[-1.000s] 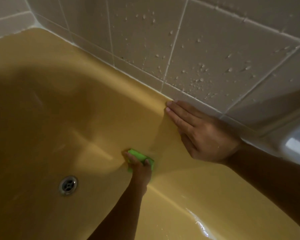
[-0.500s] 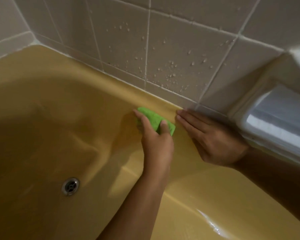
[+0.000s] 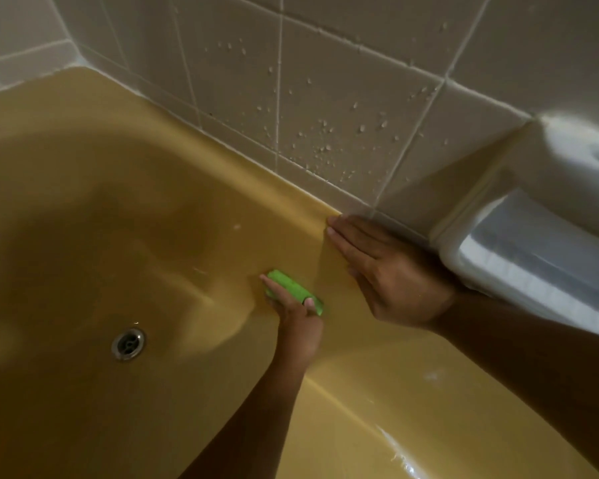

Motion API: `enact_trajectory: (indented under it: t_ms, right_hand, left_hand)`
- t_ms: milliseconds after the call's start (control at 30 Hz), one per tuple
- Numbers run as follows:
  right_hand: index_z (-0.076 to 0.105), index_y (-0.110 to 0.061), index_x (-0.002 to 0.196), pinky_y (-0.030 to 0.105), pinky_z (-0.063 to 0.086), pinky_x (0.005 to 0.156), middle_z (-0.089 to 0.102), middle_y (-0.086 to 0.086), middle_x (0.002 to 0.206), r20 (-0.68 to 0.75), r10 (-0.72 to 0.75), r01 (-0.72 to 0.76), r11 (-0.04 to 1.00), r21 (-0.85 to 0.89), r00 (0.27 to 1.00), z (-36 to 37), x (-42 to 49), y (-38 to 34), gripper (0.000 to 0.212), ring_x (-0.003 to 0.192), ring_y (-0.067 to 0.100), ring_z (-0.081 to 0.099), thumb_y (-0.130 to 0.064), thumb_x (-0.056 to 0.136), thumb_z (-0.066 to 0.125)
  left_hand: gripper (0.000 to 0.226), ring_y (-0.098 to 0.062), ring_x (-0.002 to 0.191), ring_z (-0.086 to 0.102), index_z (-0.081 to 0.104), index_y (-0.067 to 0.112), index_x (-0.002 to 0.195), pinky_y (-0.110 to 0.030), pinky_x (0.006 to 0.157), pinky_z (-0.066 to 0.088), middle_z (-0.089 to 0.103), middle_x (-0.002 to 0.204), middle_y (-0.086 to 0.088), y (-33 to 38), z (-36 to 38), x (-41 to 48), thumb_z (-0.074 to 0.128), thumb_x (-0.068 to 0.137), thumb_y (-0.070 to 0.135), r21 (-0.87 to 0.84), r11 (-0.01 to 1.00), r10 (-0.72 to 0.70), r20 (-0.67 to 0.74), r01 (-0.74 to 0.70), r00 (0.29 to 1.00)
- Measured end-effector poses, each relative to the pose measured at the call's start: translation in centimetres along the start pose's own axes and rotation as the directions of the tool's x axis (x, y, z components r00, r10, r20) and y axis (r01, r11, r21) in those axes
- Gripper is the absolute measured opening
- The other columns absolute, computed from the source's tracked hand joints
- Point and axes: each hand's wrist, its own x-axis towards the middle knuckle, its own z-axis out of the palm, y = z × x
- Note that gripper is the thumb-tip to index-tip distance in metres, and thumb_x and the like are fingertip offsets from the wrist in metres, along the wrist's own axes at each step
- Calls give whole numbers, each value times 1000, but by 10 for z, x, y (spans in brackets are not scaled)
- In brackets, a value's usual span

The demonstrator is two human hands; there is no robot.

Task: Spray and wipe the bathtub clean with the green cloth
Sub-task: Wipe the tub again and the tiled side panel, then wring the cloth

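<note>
**Green cloth pressed low on the tub's side wall, other hand flat next to it**

The green cloth (image 3: 293, 290) is held in the left hand (image 3: 300, 326), bunched into a small pad. It's pressed against the inner side wall of the yellow bathtub (image 3: 153, 219), down where the wall starts curving toward the tub floor. It's gripped with the fingers curled over its left end and the thumb hooked round its right end, so a green strip is left showing above the knuckles. The left forearm is brought in from the bottom of the view.

The right hand (image 3: 388, 274) is laid flat on the same wall, just to the right of the cloth and a bit higher, and apart from it. Nothing is held in it. The fingers are kept straight and close together, with the fingertips (image 3: 332, 225) reaching up to the rim right under the tiles.

The drain (image 3: 128, 343) is seen on the tub floor, well off to the left of the cloth and lower in the view. The tiled wall (image 3: 360, 81) behind the tub is dotted with droplets (image 3: 325, 140), mostly above and to the left of the right hand. Something white and glossy (image 3: 550, 243) is parked at the right edge, close to the right wrist, and what it is can't be made out. A wet streak (image 3: 391, 444) is caught glinting on the tub surface at the bottom right.
</note>
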Motion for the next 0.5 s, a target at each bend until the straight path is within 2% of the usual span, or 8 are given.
enact_trajectory:
  t_ms: [100, 200, 300, 433, 500]
  right_hand:
    - [44, 7, 151, 36, 17, 127, 43, 23, 158, -12, 0, -1, 1000, -30, 1000, 0, 2, -3, 77, 148, 39, 37, 3, 80, 72]
    - [42, 7, 152, 39, 19, 127, 40, 23, 160, -7, -9, 9, 999, -50, 1000, 1, 1, -3, 78, 150, 40, 36, 2, 79, 71]
    - [40, 7, 153, 42, 21, 126, 38, 23, 161, 11, -18, 18, 997, -70, 1000, 3, 1, -2, 79, 151, 40, 34, 0, 80, 70]
    - [40, 7, 153, 42, 20, 127, 37, 23, 162, 14, -21, 23, 993, -119, 1000, 4, 1, -3, 79, 151, 39, 33, -2, 81, 70]
    - [38, 6, 154, 43, 20, 127, 36, 22, 163, 22, -19, 21, 992, -127, 1000, 5, 1, -2, 78, 153, 38, 31, -3, 83, 68]
  left_hand:
    - [94, -33, 159, -5, -33, 21, 156, -15, 108, 9, -14, 171, -21, -23, 2, 3, 45, 106, 5, 41, 999, -24, -19, 25, 1000]
    - [95, -33, 159, -11, -32, 16, 156, -17, 109, 6, -19, 171, -17, -42, 7, 10, 46, 104, 0, 76, 996, -48, -21, 50, 999]
    - [96, -36, 159, -4, -29, 13, 157, -24, 119, 8, -17, 169, -23, -59, 6, 18, 50, 104, 2, 79, 984, -158, -20, 159, 987]
    - [99, -36, 156, 14, -26, 31, 159, -42, 126, 21, -6, 171, -19, -74, 2, 30, 56, 105, 19, -2, 946, -325, -26, 325, 945]
    - [99, -38, 151, 28, -25, 43, 158, -53, 120, 34, -1, 172, -15, -78, 3, 33, 56, 104, 23, -83, 924, -376, -12, 374, 927]
